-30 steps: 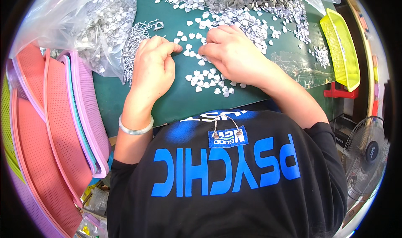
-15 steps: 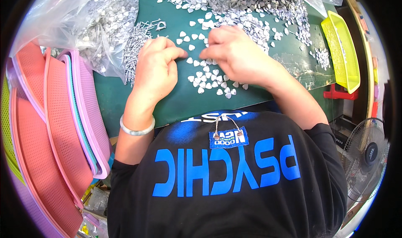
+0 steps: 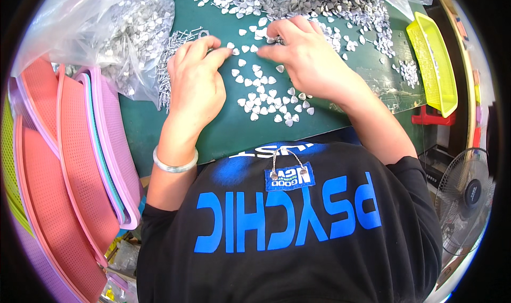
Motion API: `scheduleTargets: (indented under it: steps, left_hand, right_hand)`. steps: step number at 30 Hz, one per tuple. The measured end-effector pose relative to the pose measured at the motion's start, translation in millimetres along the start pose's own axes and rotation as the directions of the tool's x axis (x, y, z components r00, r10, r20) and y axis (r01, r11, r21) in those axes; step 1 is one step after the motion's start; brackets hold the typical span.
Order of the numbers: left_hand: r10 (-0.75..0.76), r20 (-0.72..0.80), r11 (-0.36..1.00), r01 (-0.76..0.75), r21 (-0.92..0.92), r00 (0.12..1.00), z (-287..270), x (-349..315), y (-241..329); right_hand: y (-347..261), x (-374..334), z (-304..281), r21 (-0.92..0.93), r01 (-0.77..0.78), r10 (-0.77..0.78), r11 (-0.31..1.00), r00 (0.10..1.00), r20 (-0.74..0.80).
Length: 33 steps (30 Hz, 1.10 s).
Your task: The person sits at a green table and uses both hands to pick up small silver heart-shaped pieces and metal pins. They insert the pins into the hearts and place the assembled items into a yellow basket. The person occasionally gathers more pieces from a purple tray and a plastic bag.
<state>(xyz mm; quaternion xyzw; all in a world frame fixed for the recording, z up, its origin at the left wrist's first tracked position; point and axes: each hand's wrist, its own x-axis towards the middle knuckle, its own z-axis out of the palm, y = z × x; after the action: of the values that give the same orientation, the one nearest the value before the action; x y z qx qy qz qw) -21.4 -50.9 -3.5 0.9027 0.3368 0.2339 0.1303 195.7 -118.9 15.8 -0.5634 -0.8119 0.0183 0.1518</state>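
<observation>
Now, some loose silver hearts point(image 3: 263, 97) lie on the green bench point(image 3: 223, 130). My left grip point(image 3: 197, 82) is just left of them, my right grip point(image 3: 314, 63) just right, both about as near. I can't tell if either pinches one.

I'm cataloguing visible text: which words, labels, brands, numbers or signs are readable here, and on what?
I leave wording uncopied.
Black short-sleeved shirt: large blue lettering, upside down, readable.
Same shirt, above that: white lettering, partly hidden.
Blue rectangular patch on it: white print, partly readable.
Round dark fan hub: small pale mark, too blurred to read.
</observation>
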Motion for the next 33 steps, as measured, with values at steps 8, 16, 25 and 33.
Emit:
scheduleTargets:
  steps: [8, 16, 25, 33]
  left_hand:
    - [0.070, 0.157, 0.990, -0.087, 0.109, 0.985, 0.9, 1.7, 2.7]
    - [0.126, 0.112, 0.992, -0.128, 0.011, 0.986, 5.5, 1.5, 9.8]
    - [0.134, 0.160, 0.964, -0.091, -0.249, 0.978, -1.9, -2.0, 22.0]
    - [0.210, 0.248, 0.957, -0.147, -0.251, 0.946, 5.3, -0.1, 35.2]
  right_hand:
    - [-3.3, 1.8, 4.0, -0.037, 0.029, -0.028, 0.999, 0.999, 0.031]
    - [3.2, 4.0, 8.1, -0.008, 0.088, -0.088, 0.996, 0.996, 0.014]
    - [24.5, -34.1, -19.4, 0.009, -0.022, 0.023, 1.000, 0.990, -0.139]
    - [9.5, -70.8, -19.9, 0.064, -0.095, 0.104, 0.993, 0.983, -0.149]
